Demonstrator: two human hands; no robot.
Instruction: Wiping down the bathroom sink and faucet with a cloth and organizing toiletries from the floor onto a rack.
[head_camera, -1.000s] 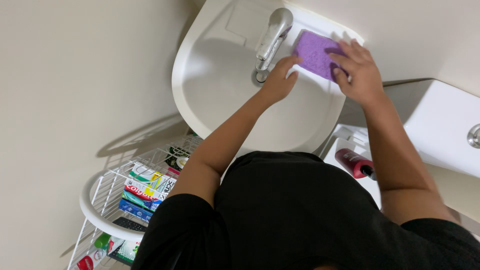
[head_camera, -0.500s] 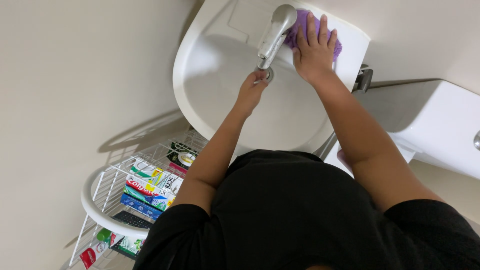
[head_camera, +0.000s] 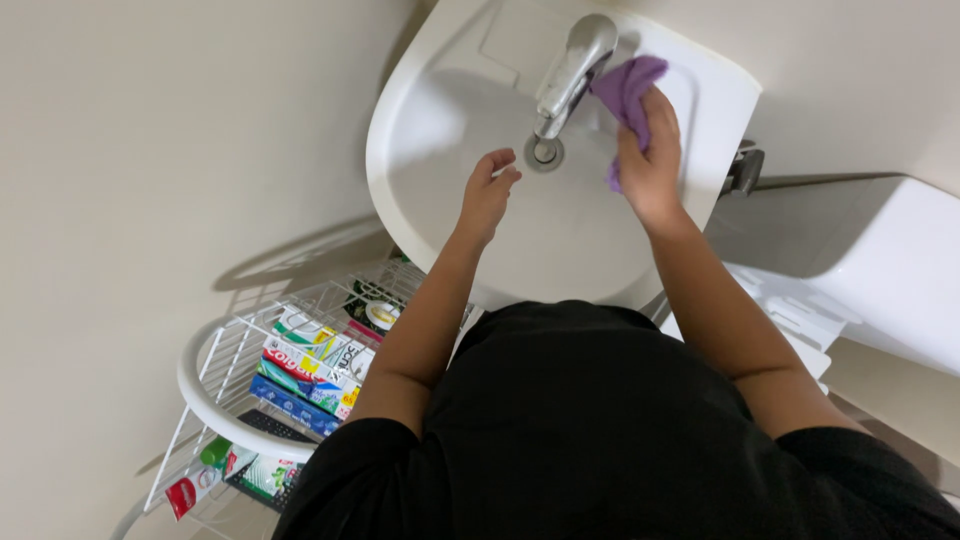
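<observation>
Clenched around a bunched purple cleaning cloth (head_camera: 628, 88), the person's right hand (head_camera: 648, 160) presses it against the side of a chrome metal tap (head_camera: 572, 62) at the back of a white ceramic washbasin (head_camera: 420, 110). The left hand (head_camera: 487, 192) hangs over the bowl near the drain (head_camera: 544, 152), fingers loosely curled, holding nothing. A white wire rack (head_camera: 215, 400) of boxed toiletries stands below the basin.
</observation>
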